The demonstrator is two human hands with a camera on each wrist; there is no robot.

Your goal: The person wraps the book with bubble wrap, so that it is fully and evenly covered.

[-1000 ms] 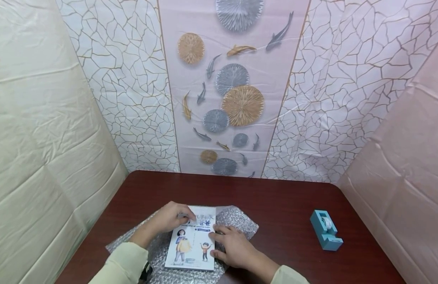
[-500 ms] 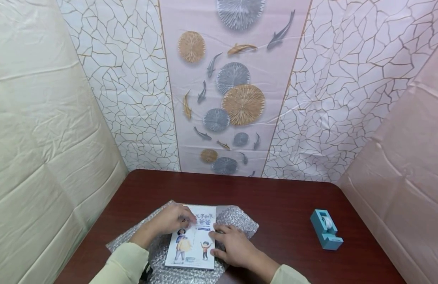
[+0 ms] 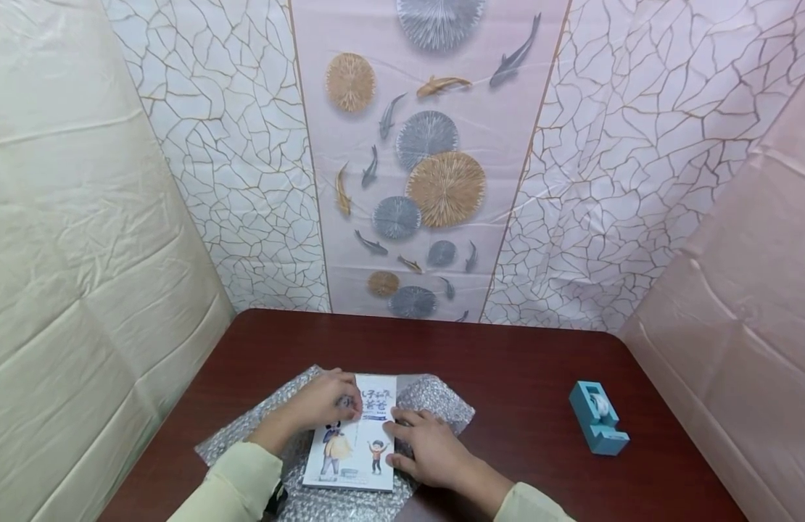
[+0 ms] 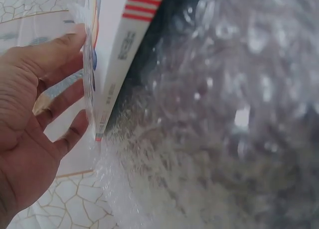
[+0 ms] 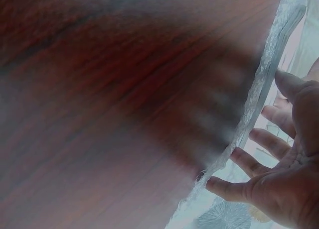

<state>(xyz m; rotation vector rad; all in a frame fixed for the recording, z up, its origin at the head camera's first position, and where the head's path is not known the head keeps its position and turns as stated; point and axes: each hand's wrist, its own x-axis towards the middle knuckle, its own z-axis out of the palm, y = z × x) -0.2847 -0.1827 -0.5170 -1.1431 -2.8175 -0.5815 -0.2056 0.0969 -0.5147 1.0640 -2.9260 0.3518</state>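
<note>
A white picture book (image 3: 358,460) with a drawn woman and child on its cover lies flat on a sheet of bubble wrap (image 3: 436,400). My left hand (image 3: 314,402) rests over the book's upper left part, fingertips on the cover and part of the title hidden beneath. In the left wrist view, the left fingers (image 4: 75,132) touch a clear film layer along the book's spine (image 4: 117,72). My right hand (image 3: 435,453) has its fingers spread, touching the book's right edge; in the right wrist view its fingertips (image 5: 241,157) reach the bubble-wrap edge.
A teal tape dispenser (image 3: 600,419) with a clear roll stands to the right on the dark red-brown table (image 3: 507,384). Fabric hangings (image 3: 428,254) enclose the table at the back and both sides. Bubble wrap extends past the book on both sides.
My left hand has shifted slightly toward me and to the right over the cover, showing more bubble wrap behind it. The right hand keeps its place at the book's edge.
</note>
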